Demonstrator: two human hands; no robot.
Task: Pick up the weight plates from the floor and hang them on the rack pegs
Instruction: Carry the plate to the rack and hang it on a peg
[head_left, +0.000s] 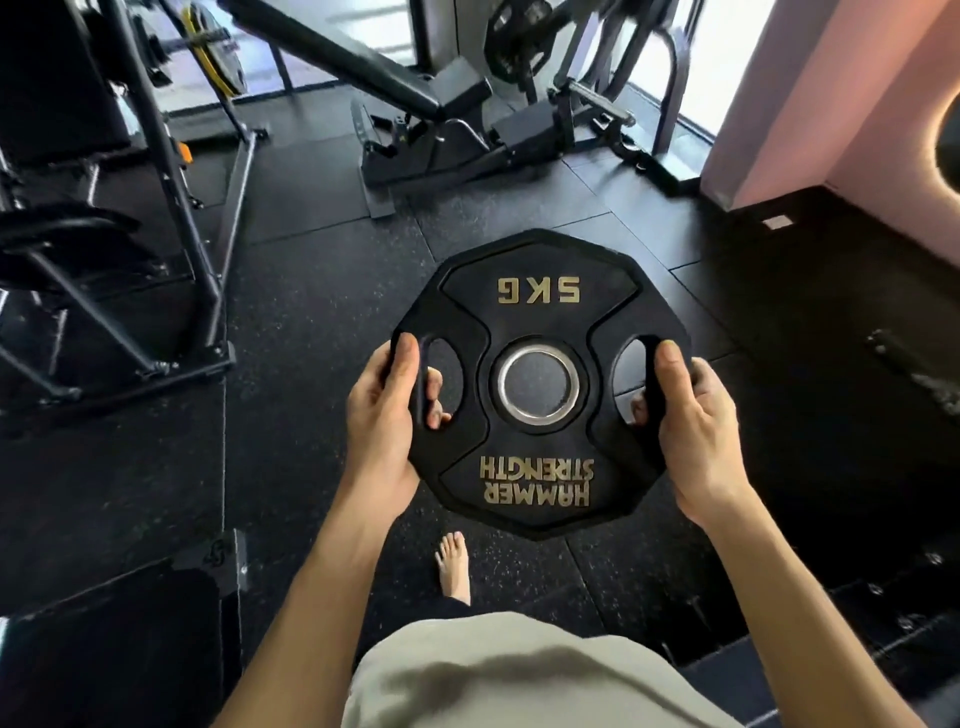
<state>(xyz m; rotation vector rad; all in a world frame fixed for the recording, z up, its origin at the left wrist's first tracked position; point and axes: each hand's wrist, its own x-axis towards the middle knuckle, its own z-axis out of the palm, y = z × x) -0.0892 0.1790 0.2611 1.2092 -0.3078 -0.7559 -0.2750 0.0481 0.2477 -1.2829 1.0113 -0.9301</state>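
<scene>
A black 5 kg weight plate (540, 457) with gold lettering and a steel centre ring is held flat in front of me, above the floor. My left hand (387, 415) grips its left handle slot, thumb on top and fingers curled through the slot. On the opposite side, my right hand (691, 415) holds the right handle slot the same way. The lettering reads upside down from where I look. No rack peg is clearly visible.
Black rubber floor tiles (311, 291) lie below. A black machine frame (171, 208) stands at the left, an incline bench (395, 88) at the back, a plate-loaded machine (571, 93) behind right, a pink wall (831, 104) at right. My bare foot (454, 566) is below the plate.
</scene>
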